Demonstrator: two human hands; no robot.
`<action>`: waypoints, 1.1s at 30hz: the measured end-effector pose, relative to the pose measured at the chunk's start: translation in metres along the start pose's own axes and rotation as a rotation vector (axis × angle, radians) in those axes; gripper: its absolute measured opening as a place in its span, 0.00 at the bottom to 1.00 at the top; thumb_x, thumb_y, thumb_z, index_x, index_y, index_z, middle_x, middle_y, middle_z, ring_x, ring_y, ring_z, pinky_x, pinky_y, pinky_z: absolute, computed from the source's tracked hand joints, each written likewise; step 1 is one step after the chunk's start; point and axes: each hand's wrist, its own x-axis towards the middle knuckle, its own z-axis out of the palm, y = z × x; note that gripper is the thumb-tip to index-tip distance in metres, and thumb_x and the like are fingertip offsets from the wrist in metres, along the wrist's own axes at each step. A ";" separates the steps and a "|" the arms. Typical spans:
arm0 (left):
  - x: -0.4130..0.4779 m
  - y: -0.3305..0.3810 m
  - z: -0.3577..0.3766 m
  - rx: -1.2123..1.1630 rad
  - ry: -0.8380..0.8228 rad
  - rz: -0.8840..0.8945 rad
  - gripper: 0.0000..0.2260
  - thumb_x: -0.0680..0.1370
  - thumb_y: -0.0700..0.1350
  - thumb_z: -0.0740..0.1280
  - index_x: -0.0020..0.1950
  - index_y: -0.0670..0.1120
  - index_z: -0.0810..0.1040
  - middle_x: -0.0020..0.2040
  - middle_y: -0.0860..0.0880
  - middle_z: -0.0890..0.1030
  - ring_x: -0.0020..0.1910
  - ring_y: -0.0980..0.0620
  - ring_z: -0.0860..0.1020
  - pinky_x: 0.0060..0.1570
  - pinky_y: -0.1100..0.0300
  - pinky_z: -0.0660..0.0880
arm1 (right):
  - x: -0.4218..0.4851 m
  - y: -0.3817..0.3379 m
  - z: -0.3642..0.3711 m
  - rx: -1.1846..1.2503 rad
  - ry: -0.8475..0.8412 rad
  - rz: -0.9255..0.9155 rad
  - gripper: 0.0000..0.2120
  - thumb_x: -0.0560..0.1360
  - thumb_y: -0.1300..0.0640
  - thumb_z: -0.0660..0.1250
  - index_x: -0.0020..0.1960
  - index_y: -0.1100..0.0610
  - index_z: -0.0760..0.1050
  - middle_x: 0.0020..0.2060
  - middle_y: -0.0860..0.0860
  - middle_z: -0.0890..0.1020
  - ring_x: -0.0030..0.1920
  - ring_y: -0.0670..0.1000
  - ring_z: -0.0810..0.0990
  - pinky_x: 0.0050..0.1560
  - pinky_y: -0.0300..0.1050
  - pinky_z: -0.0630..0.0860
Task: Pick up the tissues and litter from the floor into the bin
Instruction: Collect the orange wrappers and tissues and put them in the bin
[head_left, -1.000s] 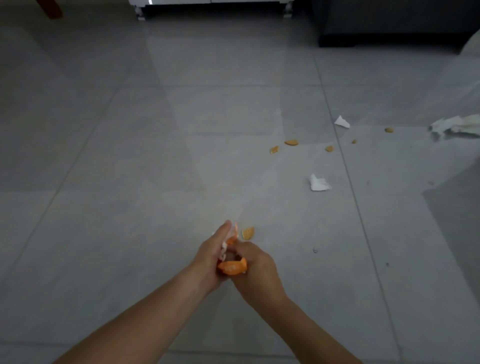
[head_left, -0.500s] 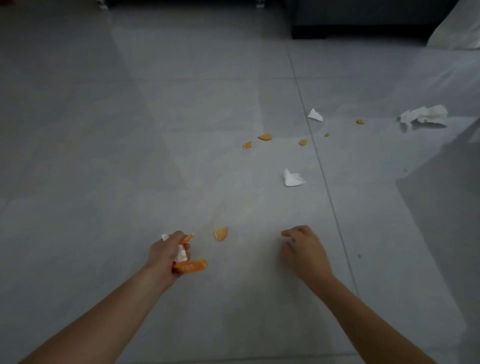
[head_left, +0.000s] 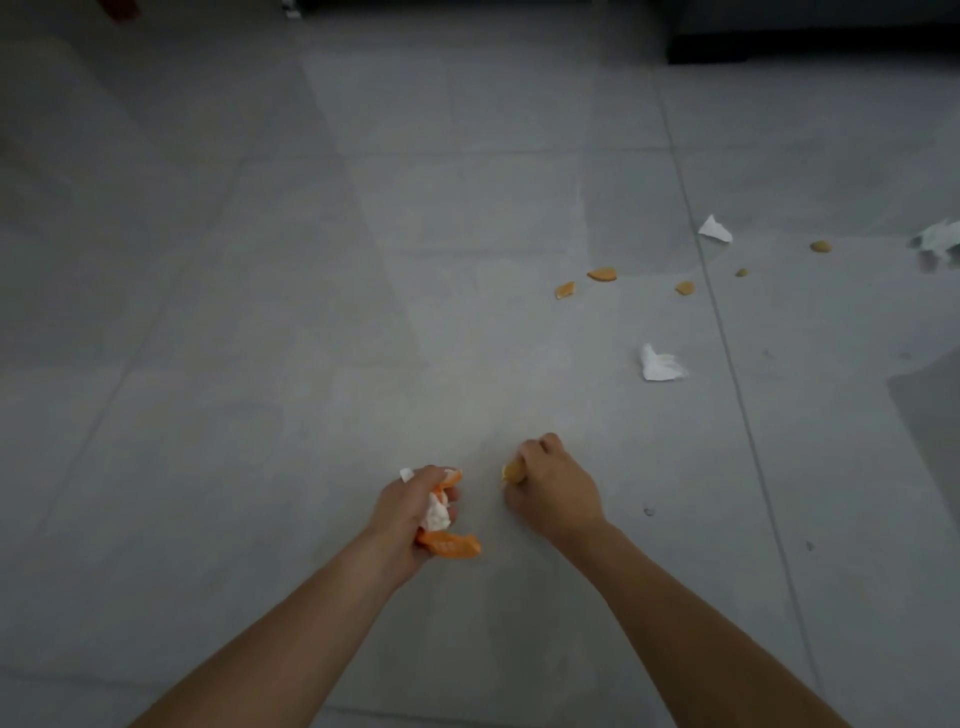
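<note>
My left hand (head_left: 413, 512) grips a bundle of orange peel (head_left: 451, 545) and white tissue (head_left: 436, 512) low over the grey floor. Just to its right, my right hand (head_left: 553, 491) has its fingers curled round a small orange peel piece (head_left: 511, 472) at floor level. Farther off to the right lie a crumpled tissue (head_left: 660, 364), a smaller tissue scrap (head_left: 716, 229) and several peel bits, among them one (head_left: 602, 274) beside another (head_left: 565, 290). A larger tissue (head_left: 940, 236) shows at the right edge. No bin is in view.
Grey floor tiles (head_left: 311, 312) spread all around. Dark furniture (head_left: 810, 31) stands at the top right, and a white furniture foot (head_left: 291, 9) at the top. A dark shadow falls on the floor at the right.
My right hand moved left to the peel piece that lay beside my left hand and closed on it. The view shifted, so the litter sits farther right.
</note>
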 end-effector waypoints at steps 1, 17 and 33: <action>-0.001 0.000 -0.001 0.004 -0.009 -0.007 0.05 0.72 0.41 0.66 0.36 0.45 0.77 0.32 0.46 0.74 0.19 0.56 0.71 0.20 0.68 0.69 | -0.002 -0.002 -0.004 0.096 0.032 0.037 0.11 0.72 0.53 0.64 0.49 0.60 0.73 0.51 0.57 0.75 0.48 0.60 0.78 0.46 0.50 0.75; -0.032 0.019 0.027 -0.014 -0.525 -0.041 0.15 0.69 0.53 0.69 0.48 0.43 0.80 0.39 0.46 0.83 0.39 0.51 0.83 0.39 0.60 0.79 | -0.054 -0.056 -0.067 0.449 0.009 -0.108 0.14 0.69 0.43 0.69 0.46 0.52 0.76 0.44 0.50 0.73 0.39 0.50 0.77 0.47 0.52 0.78; -0.121 0.066 0.221 0.277 -0.500 0.182 0.04 0.72 0.42 0.69 0.42 0.44 0.75 0.30 0.47 0.70 0.22 0.53 0.70 0.19 0.69 0.66 | -0.156 0.121 -0.262 -0.206 -0.389 -0.069 0.24 0.75 0.36 0.54 0.61 0.50 0.71 0.62 0.49 0.71 0.60 0.53 0.74 0.60 0.46 0.69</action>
